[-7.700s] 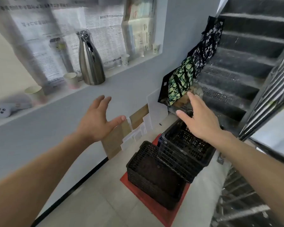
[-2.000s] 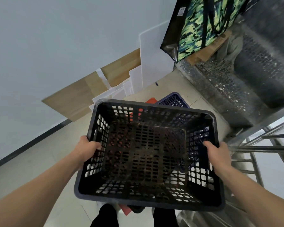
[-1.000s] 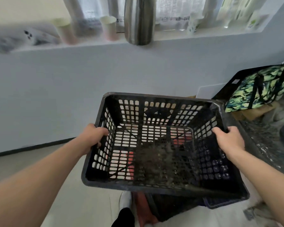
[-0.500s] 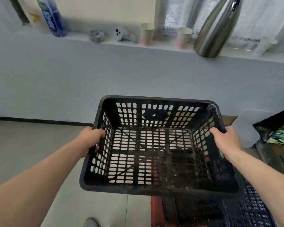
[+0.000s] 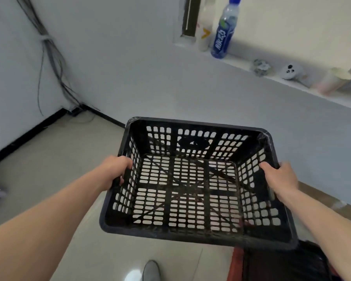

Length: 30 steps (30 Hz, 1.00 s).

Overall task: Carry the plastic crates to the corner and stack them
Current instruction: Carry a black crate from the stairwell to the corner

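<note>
A black perforated plastic crate (image 5: 190, 232) hangs in the air in front of me, open side up and empty. My left hand (image 5: 115, 171) grips its left rim, fingers curled over the edge. My right hand (image 5: 280, 176) grips the right rim the same way. Another dark crate (image 5: 282, 264) sits on the floor at the bottom right, on a red mat (image 5: 234, 264), mostly hidden by the held crate. The room corner (image 5: 69, 110) lies ahead to the left, where two pale walls meet above a black skirting.
Loose cables (image 5: 49, 57) hang down the corner wall to the floor. A window ledge (image 5: 292, 84) on the right carries a blue water bottle (image 5: 223, 31) and small items. Beige tiled floor (image 5: 49, 159) stretches toward the corner. My shoe (image 5: 151, 269) shows at the bottom.
I have turned left with the crate held in both hands. The steel flask and bags have left the view; the corner with cables has come in.
</note>
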Available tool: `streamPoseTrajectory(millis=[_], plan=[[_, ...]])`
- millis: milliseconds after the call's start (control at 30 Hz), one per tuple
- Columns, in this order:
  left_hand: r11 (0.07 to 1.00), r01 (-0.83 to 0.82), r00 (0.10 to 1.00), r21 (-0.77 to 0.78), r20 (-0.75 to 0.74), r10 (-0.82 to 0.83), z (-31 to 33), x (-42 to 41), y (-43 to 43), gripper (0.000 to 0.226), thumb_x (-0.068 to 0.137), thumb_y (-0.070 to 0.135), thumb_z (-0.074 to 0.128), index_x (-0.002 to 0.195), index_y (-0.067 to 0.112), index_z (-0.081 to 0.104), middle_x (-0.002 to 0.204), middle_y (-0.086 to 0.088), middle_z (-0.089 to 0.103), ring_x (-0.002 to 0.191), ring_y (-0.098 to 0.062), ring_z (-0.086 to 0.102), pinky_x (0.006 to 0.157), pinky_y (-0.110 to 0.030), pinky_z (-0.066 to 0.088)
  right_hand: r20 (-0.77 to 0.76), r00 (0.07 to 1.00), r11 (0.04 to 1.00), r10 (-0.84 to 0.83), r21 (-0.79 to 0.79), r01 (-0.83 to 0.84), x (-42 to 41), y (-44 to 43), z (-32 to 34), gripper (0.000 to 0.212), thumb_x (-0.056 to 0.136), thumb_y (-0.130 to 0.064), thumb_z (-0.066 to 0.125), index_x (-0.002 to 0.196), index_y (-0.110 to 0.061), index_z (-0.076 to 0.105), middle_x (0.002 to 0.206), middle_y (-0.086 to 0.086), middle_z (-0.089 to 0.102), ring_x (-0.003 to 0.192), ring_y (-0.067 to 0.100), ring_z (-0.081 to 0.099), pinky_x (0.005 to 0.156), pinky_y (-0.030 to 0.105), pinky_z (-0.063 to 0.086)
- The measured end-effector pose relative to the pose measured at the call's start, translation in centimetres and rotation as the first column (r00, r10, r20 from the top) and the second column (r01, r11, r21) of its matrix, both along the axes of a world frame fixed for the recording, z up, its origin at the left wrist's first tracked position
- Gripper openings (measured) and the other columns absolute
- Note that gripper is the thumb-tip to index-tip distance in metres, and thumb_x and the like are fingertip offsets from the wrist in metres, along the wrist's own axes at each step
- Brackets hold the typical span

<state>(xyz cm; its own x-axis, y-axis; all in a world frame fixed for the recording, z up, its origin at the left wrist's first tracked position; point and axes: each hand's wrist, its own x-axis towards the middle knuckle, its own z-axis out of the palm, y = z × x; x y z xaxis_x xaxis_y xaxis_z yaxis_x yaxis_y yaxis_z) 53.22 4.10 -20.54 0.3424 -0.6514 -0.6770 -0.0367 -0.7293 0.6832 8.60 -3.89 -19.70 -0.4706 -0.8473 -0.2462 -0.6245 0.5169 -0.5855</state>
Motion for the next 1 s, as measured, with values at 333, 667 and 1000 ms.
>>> streamPoseTrajectory(millis=[333, 667, 1000], plan=[[0.946, -0.323, 0.946, 0.013, 0.034, 0.322, 1.9, 15.5, 5.6, 0.003, 0.081, 0.004, 0.053, 0.084, 0.004, 0.055, 0.073, -0.011, 0.045, 0.060, -0.022, 0.042, 0.058, -0.033, 0.040, 0.048, 0.945, 0.947, 0.322, -0.024, -0.322, 20.8, -8.6, 0.1, 0.051, 0.086, -0.054, 0.064, 0.118, -0.014, 0.059, 0.103, 0.008, 0.068, 0.092, 0.032, 0.064, 0.078, 0.041, 0.050], [0.829, -0.556, 0.831, 0.061, 0.047, 0.554, 1.7, 27.7, 5.7, 0.015, 0.081, 0.003, 0.055, 0.096, 0.000, 0.054, 0.076, -0.013, 0.049, 0.062, -0.023, 0.046, 0.058, -0.035, 0.044, 0.084, 0.807, 0.810, 0.584, 0.001, -0.586, 40.2, -18.5, -1.9, 0.046, 0.093, -0.047, 0.065, 0.121, -0.013, 0.052, 0.096, 0.003, 0.065, 0.083, 0.023, 0.062, 0.074, 0.041, 0.049], [0.709, -0.700, 0.712, 0.084, 0.002, 0.702, 0.3, 38.1, 5.4, 0.030, 0.085, 0.004, 0.055, 0.112, -0.006, 0.058, 0.084, -0.016, 0.053, 0.065, -0.024, 0.049, 0.061, -0.035, 0.046, 0.037, 0.657, 0.657, 0.753, 0.027, -0.753, 58.7, -24.8, -2.7, 0.052, 0.083, -0.056, 0.065, 0.112, -0.014, 0.058, 0.095, 0.005, 0.070, 0.086, 0.029, 0.067, 0.083, 0.047, 0.056]])
